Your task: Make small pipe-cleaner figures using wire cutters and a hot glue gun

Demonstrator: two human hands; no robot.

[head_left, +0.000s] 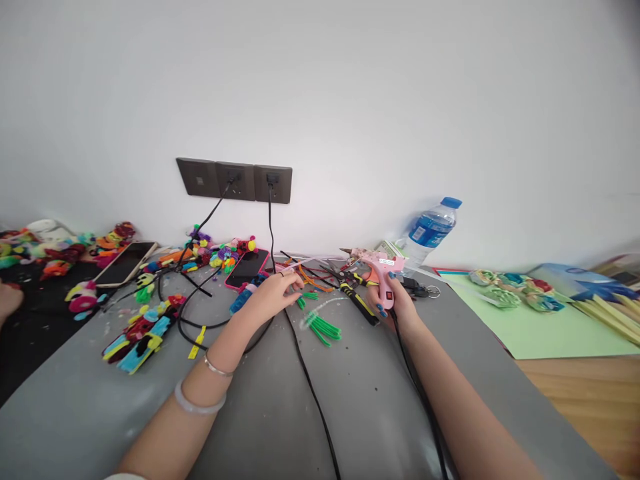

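One pink hot glue gun is clasped by the right hand over the table, while the left hand curls its fingers near green pipe cleaners, gripping what I cannot tell.

A thick, rounded bangle, pale and milky, circles the left forearm. Between it and the left hand sits a thin silvery bracelet, and on the bangle's elbow side a whitish sleeve edge shows. Glossy blue polish coats the right hand's nails.
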